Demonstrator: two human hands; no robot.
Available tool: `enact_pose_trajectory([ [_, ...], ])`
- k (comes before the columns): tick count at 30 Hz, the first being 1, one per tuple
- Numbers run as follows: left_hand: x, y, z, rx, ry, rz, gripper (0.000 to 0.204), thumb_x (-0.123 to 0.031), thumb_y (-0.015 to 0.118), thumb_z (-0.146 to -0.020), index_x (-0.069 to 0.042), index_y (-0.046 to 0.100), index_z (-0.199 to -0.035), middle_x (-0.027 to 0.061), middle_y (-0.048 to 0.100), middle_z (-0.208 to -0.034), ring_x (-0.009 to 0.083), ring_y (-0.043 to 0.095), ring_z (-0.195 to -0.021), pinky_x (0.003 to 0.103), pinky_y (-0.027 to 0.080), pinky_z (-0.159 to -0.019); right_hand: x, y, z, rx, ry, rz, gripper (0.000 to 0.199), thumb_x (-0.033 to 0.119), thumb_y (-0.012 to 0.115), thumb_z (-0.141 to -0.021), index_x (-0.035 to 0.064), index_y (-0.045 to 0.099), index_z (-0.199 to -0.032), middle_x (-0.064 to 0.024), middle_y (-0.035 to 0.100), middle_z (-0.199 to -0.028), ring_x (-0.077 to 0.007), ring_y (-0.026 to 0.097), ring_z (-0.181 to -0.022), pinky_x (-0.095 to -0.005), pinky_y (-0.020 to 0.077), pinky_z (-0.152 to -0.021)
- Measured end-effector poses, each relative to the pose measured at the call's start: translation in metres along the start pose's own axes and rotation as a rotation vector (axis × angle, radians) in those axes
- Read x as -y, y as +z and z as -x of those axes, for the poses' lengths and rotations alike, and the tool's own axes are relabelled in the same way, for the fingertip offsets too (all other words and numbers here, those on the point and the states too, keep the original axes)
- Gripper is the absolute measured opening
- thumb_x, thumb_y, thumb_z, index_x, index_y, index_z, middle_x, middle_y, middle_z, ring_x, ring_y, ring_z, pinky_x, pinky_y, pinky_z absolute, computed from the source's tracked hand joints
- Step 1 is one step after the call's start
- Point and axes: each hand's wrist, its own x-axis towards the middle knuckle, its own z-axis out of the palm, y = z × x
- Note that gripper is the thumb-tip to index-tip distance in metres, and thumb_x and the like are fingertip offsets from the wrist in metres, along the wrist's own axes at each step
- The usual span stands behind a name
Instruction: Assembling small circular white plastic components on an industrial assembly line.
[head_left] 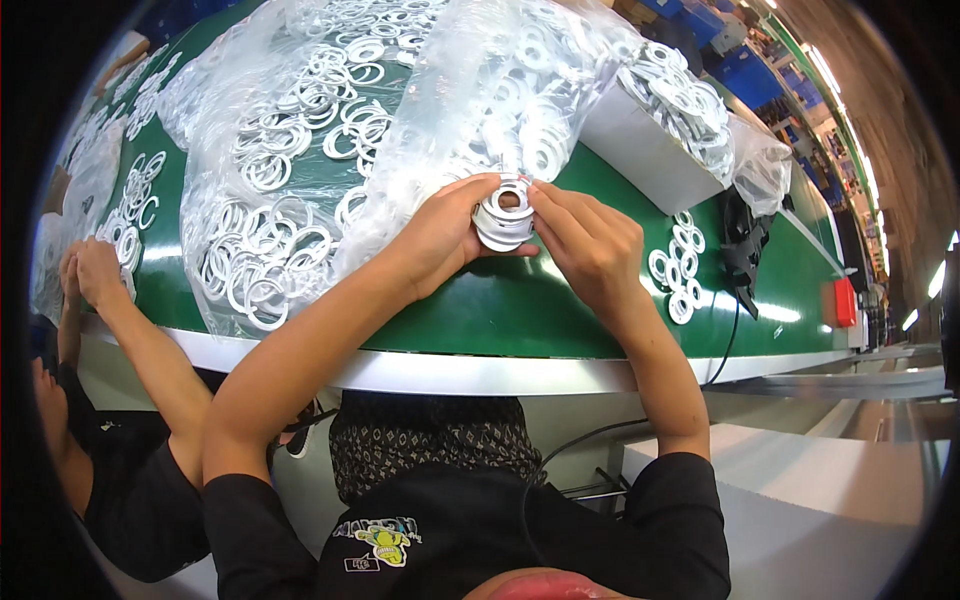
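Note:
Over the green tabletop, both my hands meet around a white ring-shaped part with a round hole in its middle. It looks like more than one ring put together, though the fingers partly cover it. My left hand wraps it from the left, some fingers beneath. From the right, the thumb and fingers of my right hand pinch its upper edge. Just beyond the hands lie white rings on clear plastic sheeting. More loose thin rings spread to the left.
A white box heaped with white rings stands at the right. Near it lie a small group of rings and a black object with a cable. A red box sits farther right. At the left, another person's hands are by the table.

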Motion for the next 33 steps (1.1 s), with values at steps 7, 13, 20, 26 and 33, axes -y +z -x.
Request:
enact_pose_trajectory([
  [7, -0.001, -0.004, 0.003, -0.037, 0.025, -0.29, 0.035, -0.023, 0.037, -0.1, 0.001, 0.047, -0.123, 0.0114, 0.058, -0.111, 0.0194, 0.061, -0.096, 0.034, 0.056, -0.077, 0.0, -0.016, -0.004, 0.163, 0.143, -0.202, 0.024, 0.006, 0.067, -0.074, 0.0055, 0.067, -0.098, -0.0085, 0.068, -0.098, -0.0219, 0.066, -0.081, -0.0303, 0.0523, -0.063],
  [13, 0.002, 0.002, 0.005, 0.093, -0.074, -0.34, 0.037, -0.027, 0.038, -0.1, 0.001, 0.047, -0.122, 0.0089, 0.058, -0.109, 0.0162, 0.061, -0.09, 0.034, 0.055, -0.075, 0.004, -0.007, -0.005, 0.076, 0.5, -0.6, 0.019, 0.016, 0.064, -0.085, 0.0037, 0.068, -0.1, -0.0112, 0.068, -0.089, -0.0212, 0.063, -0.077, -0.029, 0.0499, -0.065],
  [20, 0.002, 0.0, 0.004, 0.01, -0.039, -0.453, 0.034, -0.03, 0.046, -0.098, -0.002, 0.052, -0.116, 0.0057, 0.062, -0.099, 0.0107, 0.06, -0.082, 0.026, 0.053, -0.068, -0.004, -0.008, -0.004, 0.141, 0.728, -0.693, 0.017, 0.014, 0.065, -0.085, 0.0007, 0.068, -0.095, -0.0093, 0.069, -0.088, -0.0138, 0.062, -0.073, -0.0261, 0.0469, -0.064],
  [26, 0.002, -0.003, 0.008, 0.004, 0.199, -0.651, 0.032, -0.029, 0.048, -0.098, -0.002, 0.058, -0.11, 0.0034, 0.063, -0.093, 0.0082, 0.06, -0.075, 0.021, 0.051, -0.059, 0.005, -0.01, -0.01, 0.156, 0.672, -0.667, 0.014, 0.015, 0.061, -0.087, 0.0012, 0.062, -0.091, -0.0091, 0.065, -0.082, -0.0199, 0.062, -0.07, -0.0296, 0.0473, -0.063],
  [33, -0.005, 0.009, 0.02, -0.048, 0.245, -0.854, 0.031, -0.027, 0.045, -0.098, -0.001, 0.062, -0.103, 0.0037, 0.063, -0.085, 0.008, 0.058, -0.07, 0.023, 0.05, -0.053, -0.001, -0.005, -0.002, 0.254, 0.406, -0.548, 0.017, 0.016, 0.054, -0.09, 0.0013, 0.059, -0.084, -0.0133, 0.057, -0.076, -0.0321, 0.054, -0.066, -0.0341, 0.0441, -0.059],
])
